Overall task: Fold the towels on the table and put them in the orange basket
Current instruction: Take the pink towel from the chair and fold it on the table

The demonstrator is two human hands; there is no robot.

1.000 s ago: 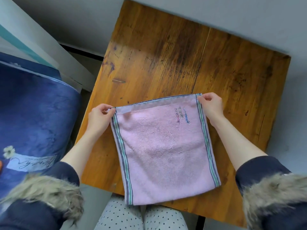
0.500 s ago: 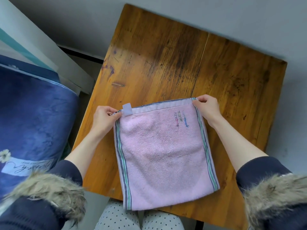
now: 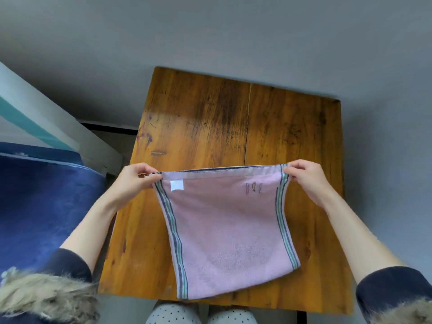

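A pink towel point(image 3: 224, 230) with blue and green side stripes is doubled over above the wooden table point(image 3: 210, 127). My left hand point(image 3: 134, 180) pinches its top left corner and my right hand point(image 3: 306, 177) pinches its top right corner. The top edge is pulled taut between the hands and lifted, while the lower part hangs down to the table's near edge. A small white label shows near the left corner. No orange basket is in view.
A dark blue blanket point(image 3: 39, 202) lies to the left of the table. A white and teal panel point(image 3: 46, 127) stands behind it. Grey floor surrounds the table. My knees in dotted trousers point(image 3: 201, 315) are below the near edge.
Both hands have raised the towel's top edge off the table and moved apart, pulling it taut. The view has tilted, showing more floor beyond the table.
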